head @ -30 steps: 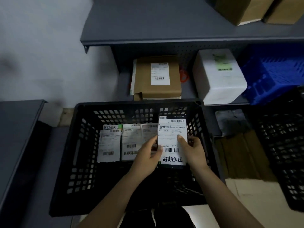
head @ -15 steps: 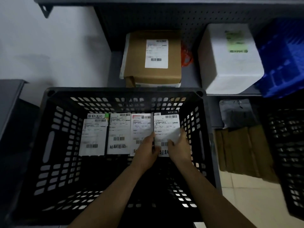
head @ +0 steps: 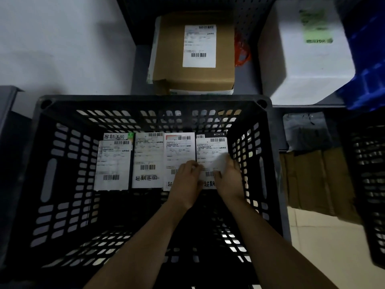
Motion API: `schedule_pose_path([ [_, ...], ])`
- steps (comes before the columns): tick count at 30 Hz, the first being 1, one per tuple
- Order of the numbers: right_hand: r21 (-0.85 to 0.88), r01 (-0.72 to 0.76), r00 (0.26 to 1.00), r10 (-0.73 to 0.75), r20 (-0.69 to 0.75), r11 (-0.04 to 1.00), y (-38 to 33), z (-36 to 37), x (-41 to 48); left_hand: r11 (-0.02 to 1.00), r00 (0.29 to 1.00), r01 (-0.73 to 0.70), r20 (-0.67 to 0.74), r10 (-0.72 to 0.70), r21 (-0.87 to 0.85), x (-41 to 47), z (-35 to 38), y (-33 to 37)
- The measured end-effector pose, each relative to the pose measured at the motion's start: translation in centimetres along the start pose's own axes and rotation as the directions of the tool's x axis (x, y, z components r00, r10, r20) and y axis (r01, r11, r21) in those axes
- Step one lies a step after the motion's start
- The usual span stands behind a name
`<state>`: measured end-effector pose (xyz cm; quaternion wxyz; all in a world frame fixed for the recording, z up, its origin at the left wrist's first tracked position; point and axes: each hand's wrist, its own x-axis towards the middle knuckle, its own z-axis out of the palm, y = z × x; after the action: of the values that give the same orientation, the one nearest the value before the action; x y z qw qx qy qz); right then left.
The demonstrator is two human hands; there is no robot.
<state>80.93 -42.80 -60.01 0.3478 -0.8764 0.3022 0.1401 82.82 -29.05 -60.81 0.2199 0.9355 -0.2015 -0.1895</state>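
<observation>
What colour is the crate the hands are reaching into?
Black, with slotted openings in its walls; the crate shows best in the head view.

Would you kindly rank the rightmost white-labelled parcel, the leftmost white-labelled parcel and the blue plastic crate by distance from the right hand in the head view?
1. Rightmost white-labelled parcel: gripped by the right hand.
2. Leftmost white-labelled parcel: across the black basket, left.
3. Blue plastic crate: outside the basket, far upper right.

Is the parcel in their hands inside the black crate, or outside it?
Inside. The parcel sits below the crate's rim, rightmost in a row of four, left hand and right hand on it.
</observation>
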Motion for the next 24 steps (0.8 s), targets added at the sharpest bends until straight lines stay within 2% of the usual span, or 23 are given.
schedule_pose_path([
  [7,-0.146,0.165,0.985,-0.17,-0.029,0.975,-1.4,-3.1,-3.0,0.973,0.989,-0.131,-0.047,0.142,0.191,-1.1,-4.8,-0.1],
  [12,-0.29,0.317,0.926,-0.361,-0.111,0.903,-4.5,-6.2,-7.1,0.91,0.92,-0.27,-0.195,0.34,0.314,-3.0,-10.5,0.8],
  [16,-0.347,0.454,0.827,-0.533,-0.177,0.821,-8.0,-8.3,-10.1,0.838,0.804,-0.353,-0.323,0.499,0.416,-5.2,-15.4,1.1],
  [18,-0.378,0.524,0.764,-0.617,-0.188,0.764,-10.3,-9.2,-11.2,0.811,0.768,-0.358,-0.349,0.538,0.462,-6.3,-17.9,1.1],
  [21,-0.395,0.622,0.672,-0.72,-0.174,0.676,-13.8,-10.1,-12.4,0.807,0.752,-0.319,-0.386,0.535,0.497,-8.1,-21.1,0.7],
  [24,-0.364,0.734,0.566,-0.813,-0.138,0.573,-17.7,-10.3,-13.5,0.837,0.734,-0.201,-0.487,0.473,0.51,-11.0,-24.2,0.0],
])
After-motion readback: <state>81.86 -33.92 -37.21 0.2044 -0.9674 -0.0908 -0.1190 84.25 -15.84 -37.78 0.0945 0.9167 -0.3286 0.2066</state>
